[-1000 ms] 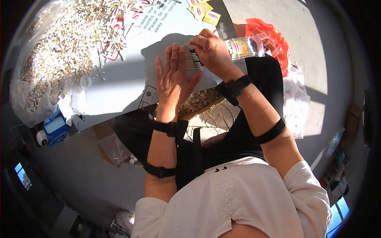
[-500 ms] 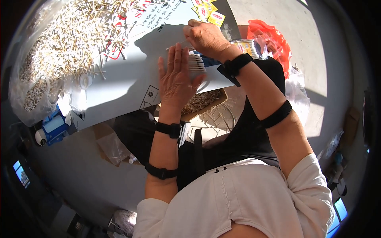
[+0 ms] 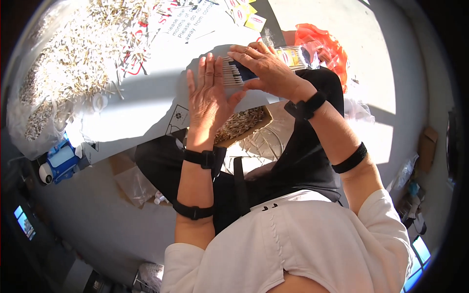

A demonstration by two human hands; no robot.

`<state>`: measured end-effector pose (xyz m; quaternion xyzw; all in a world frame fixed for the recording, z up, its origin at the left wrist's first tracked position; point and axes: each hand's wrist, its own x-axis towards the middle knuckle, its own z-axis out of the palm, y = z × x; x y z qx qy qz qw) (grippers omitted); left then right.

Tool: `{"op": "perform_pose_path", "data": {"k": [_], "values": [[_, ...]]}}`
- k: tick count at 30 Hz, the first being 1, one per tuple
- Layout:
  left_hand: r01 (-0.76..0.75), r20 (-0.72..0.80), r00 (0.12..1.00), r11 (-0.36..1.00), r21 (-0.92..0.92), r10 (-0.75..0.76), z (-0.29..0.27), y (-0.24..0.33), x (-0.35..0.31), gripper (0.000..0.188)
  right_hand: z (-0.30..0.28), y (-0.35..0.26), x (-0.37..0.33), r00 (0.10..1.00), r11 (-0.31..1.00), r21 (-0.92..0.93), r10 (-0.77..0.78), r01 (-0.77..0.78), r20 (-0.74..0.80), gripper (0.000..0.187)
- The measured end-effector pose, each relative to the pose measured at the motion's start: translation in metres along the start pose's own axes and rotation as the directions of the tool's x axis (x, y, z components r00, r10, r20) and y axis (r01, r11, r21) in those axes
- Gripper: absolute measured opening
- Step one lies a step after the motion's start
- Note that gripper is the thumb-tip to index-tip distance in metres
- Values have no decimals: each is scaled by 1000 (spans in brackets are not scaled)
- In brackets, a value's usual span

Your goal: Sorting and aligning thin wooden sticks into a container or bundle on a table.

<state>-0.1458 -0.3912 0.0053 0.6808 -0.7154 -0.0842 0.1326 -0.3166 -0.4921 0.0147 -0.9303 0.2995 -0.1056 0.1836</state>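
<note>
A short row of cotton swabs (image 3: 231, 73) lies side by side on the light grey board (image 3: 146, 110). My left hand (image 3: 210, 97) rests flat along the row's left side, fingers stretched out and thumb spread. From the right, my right hand (image 3: 273, 71) reaches across with extended fingers, its palm over a dark blue piece (image 3: 247, 73) beside the swabs. The right fingertips are at the far end of the row; whether they press on it I cannot tell. Just beyond that hand lies a clear pack of swabs with a yellow label (image 3: 293, 57).
A big heap of loose swabs (image 3: 83, 58) in clear plastic covers the board's left. Small yellow-and-white cards (image 3: 255, 22) lie at the far edge. A red plastic bag (image 3: 330, 46) is at the right. Below the board's near edge, a cardboard box (image 3: 266, 118) holds more swabs.
My right hand has come down and nearer, from a closed pinch at the far side to stretched fingers over the row. The left hand stays flat beside the swabs.
</note>
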Motion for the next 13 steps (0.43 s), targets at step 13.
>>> {"op": "perform_pose_path", "data": {"k": [13], "values": [[53,25,998,995,86,-56,7,1,0,80,6,-2,-9,993,997,-73,10,-19,-119,53]]}}
